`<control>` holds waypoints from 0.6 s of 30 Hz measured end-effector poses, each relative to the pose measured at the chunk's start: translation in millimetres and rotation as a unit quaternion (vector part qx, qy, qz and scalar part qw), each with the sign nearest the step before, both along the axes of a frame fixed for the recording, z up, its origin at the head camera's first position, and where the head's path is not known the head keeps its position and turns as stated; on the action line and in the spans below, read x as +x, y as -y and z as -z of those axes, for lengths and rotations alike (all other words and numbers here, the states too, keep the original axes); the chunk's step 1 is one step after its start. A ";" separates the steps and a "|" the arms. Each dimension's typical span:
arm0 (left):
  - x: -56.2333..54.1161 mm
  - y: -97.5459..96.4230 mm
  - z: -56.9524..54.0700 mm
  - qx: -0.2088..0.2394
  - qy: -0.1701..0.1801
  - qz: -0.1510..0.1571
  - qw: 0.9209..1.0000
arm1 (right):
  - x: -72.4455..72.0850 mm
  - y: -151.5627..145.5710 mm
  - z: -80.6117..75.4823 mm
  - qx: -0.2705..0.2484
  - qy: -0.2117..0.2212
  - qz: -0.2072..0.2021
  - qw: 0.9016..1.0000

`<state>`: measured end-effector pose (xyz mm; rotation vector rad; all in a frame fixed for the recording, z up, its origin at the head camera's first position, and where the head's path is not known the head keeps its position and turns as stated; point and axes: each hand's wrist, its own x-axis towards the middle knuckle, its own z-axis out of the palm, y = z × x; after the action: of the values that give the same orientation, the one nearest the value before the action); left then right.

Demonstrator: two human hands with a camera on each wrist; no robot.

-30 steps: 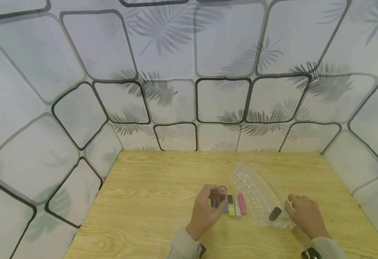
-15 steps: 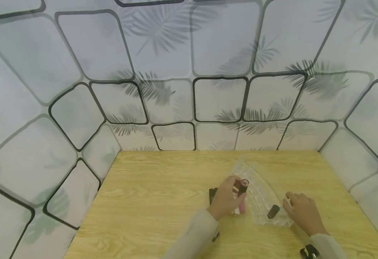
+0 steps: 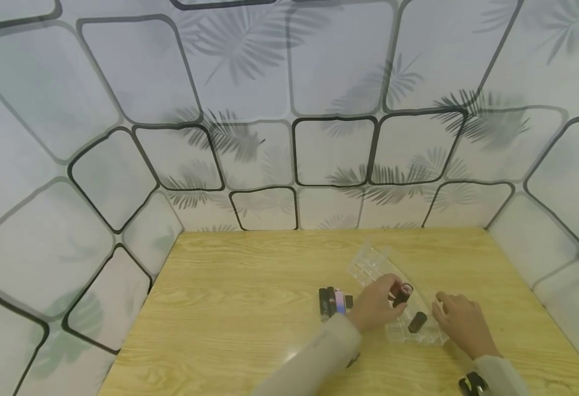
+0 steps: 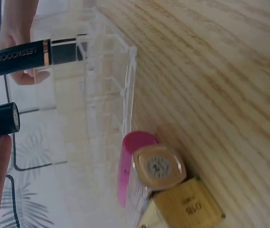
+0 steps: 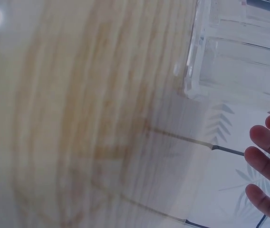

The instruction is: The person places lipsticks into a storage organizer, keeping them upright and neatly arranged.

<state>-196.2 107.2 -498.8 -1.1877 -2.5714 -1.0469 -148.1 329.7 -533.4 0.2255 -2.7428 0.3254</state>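
A clear organizer [image 3: 362,265] on a wooden bench [image 3: 240,297] holds one dark tube [image 3: 418,322]. Above the organizer, the left hand [image 3: 376,306] pinches a second dark tube [image 3: 402,296]. Just right of it, the right hand [image 3: 464,325] has loosely spread fingers. More cosmetics [image 3: 331,301] lie left.

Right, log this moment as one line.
left hand: holds dark tube above clear organizer | right hand: beside organizer, grips nothing visible | second dark tube: set in organizer | pink tube: on table
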 end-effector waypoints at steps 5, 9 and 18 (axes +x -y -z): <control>0.4 -11.1 5.1 -0.017 0.007 0.000 1.000 | 0.6 0.5 -0.3 0.001 -0.015 -0.003 1.000; 0.5 -17.0 7.7 -0.020 0.017 0.001 1.000 | 0.0 1.7 -0.7 0.005 -0.009 0.001 1.000; 2.4 -27.8 18.1 -0.038 0.054 -0.015 0.998 | -3.0 -1.7 2.0 0.014 -0.004 0.002 1.000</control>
<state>-193.8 135.0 -516.8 -1.1362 -2.7254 -1.0435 -151.1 331.4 -535.5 0.2290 -2.7405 0.2841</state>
